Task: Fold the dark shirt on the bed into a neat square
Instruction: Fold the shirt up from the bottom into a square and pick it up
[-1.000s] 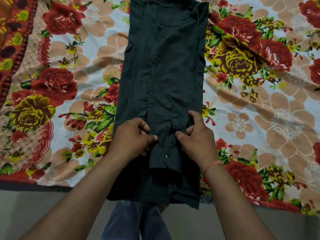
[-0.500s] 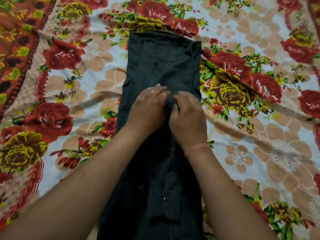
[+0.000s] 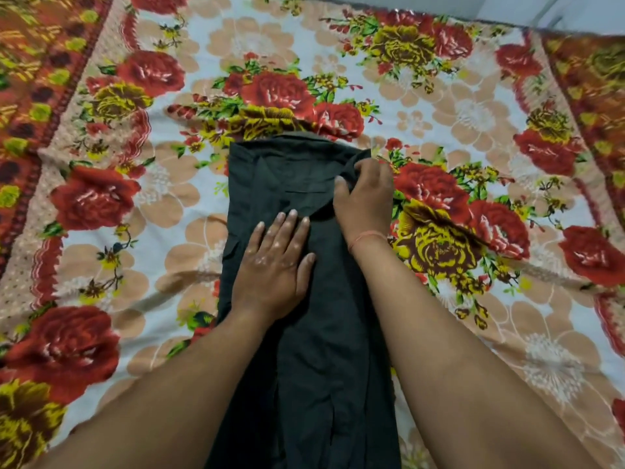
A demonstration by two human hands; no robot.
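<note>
The dark shirt (image 3: 287,177) lies on the bed as a long narrow strip, sides folded in, collar end far from me and the hem running off the bottom of the view between my arms. My left hand (image 3: 275,262) lies flat on the middle of the strip, fingers straight and spread, pressing the cloth down. My right hand (image 3: 363,194) is at the shirt's upper right edge, thumb and fingers curled and pinching the folded fabric near the shoulder.
The bed is covered by a floral sheet (image 3: 135,204) with red roses and tan flowers, with an orange patterned border at the left and right. The far bed edge and a pale wall (image 3: 507,8) show at the top right.
Both hands slid up the shirt from the hem end toward the collar. The left hand has flattened on the cloth, and the right has moved out to the upper right edge and taken hold of it.
</note>
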